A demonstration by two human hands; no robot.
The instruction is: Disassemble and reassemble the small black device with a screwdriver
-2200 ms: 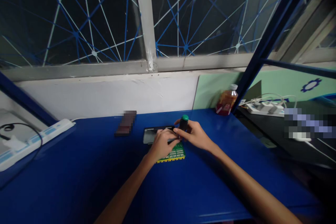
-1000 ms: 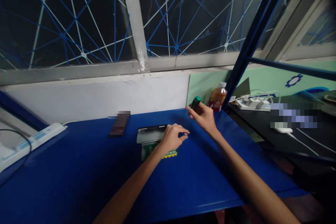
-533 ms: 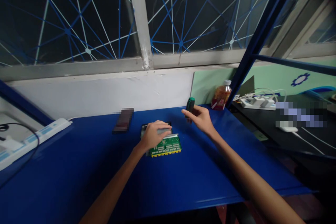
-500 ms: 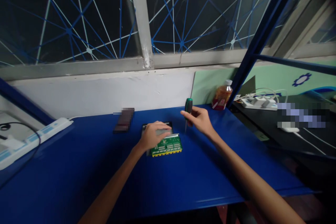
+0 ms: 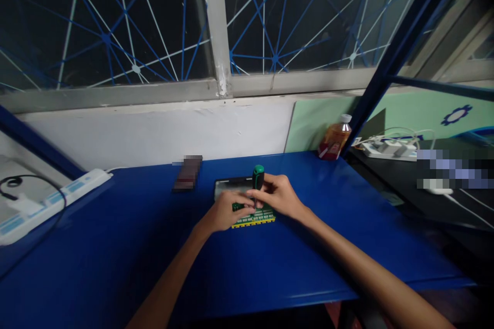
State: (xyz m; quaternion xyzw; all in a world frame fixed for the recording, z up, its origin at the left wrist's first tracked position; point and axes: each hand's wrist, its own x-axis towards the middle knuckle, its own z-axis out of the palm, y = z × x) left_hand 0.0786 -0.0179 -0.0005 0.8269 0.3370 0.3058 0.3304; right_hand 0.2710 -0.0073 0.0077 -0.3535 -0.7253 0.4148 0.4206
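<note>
My right hand (image 5: 281,195) grips a screwdriver (image 5: 258,177) with a green and black handle, held upright over a green circuit board (image 5: 266,214) with yellow along its near edge. The lower end of the shaft is hidden by fingers. My left hand (image 5: 226,212) rests over the left part of the board. Its thumb and fingers close in a pinch by the foot of the screwdriver; what lies between the fingertips is too small to make out. A dark-rimmed case (image 5: 231,183) sits directly behind the board, partly covered by my hands.
The blue table (image 5: 185,272) carries a dark, blurred-out flat object (image 5: 188,174) behind left and a white power strip (image 5: 83,183) at far left. A drink bottle (image 5: 335,140) stands at the back right. Another power strip (image 5: 389,150) lies on the black table (image 5: 409,185).
My right hand has brought the screwdriver left from beside the board to above it. My left hand's fingers, stretched out before, have drawn together at the screwdriver's foot. The view has shifted slightly.
</note>
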